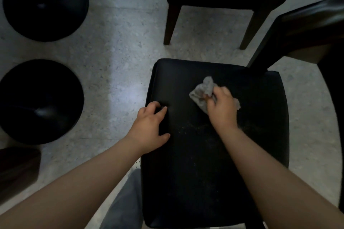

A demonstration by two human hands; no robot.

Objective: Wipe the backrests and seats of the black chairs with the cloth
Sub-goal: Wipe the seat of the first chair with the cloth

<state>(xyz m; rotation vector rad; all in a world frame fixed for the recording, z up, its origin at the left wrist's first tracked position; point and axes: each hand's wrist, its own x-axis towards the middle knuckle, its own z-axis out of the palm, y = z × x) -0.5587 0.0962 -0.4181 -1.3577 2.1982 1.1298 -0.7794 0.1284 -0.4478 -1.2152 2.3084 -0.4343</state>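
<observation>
Cloth (201, 92) lies diagonally on seat (204, 169), pinched by right hand (222, 108); left hand (150, 126) rests loose.

The seat (204, 163) before me looks like smooth black leatherette, faintly shiny, flecked with dusty grit. The cloth (202, 92) in my right hand (221, 107) is soft grey fabric, crumpled and matt. The floor (115, 61) is speckled polished stone. The chair legs (171, 24) look like dark wood; the round forms (44, 3) are glossy black.
</observation>
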